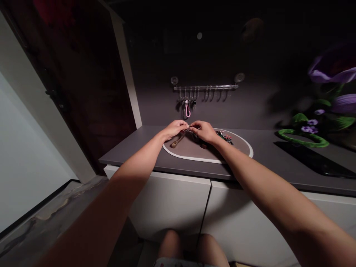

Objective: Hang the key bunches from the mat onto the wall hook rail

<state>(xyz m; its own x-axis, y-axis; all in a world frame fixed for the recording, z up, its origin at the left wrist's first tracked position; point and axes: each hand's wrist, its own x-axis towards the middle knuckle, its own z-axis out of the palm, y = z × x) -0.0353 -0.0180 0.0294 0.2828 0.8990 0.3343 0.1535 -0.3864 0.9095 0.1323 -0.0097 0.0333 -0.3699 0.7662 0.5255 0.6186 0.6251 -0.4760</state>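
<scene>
My left hand (176, 128) and my right hand (203, 130) meet over an oval brown mat (191, 154) with a white rim. Their fingertips pinch what looks like a small metal key ring (188, 129), too small to make out fully. From beneath my left hand a thin strap runs down to a brownish-gold pendant (174, 144) lying on the mat. Under my right hand sits a small brown block (204, 146). Past my right wrist lies a pile of small items (226, 137), dark with red and green bits, partly hidden.
A clear hook rail (205, 88) on the dark wall carries keys and a pink loop keychain (187, 109) at its left end. On the right of the counter (267, 159) are a black tray-like slab (317, 159) and purple flowers with a green ring (303, 142).
</scene>
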